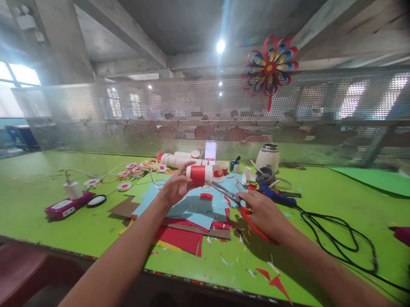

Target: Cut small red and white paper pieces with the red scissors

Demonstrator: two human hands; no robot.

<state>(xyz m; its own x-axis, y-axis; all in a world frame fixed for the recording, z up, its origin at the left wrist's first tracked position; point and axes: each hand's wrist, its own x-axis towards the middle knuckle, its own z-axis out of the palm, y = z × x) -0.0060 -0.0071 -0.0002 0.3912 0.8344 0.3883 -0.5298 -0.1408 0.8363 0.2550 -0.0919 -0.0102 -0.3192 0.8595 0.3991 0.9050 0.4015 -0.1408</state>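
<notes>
White roll with a red band (199, 174), raised above the sheets of coloured paper (194, 215) mid-desk, gripped in left hand (175, 185). Right hand (264, 214) grasps red-handled scissors (239, 205), blades pointing at the roll. Paper scraps (273, 281) near front edge of green desk (30, 188); black cable (334, 238) toward right.

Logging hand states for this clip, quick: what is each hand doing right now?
Left hand: closed, holding a white paper roll with a red band.
Right hand: closed, holding red-handled metal scissors, blades pointed at the roll.
</notes>
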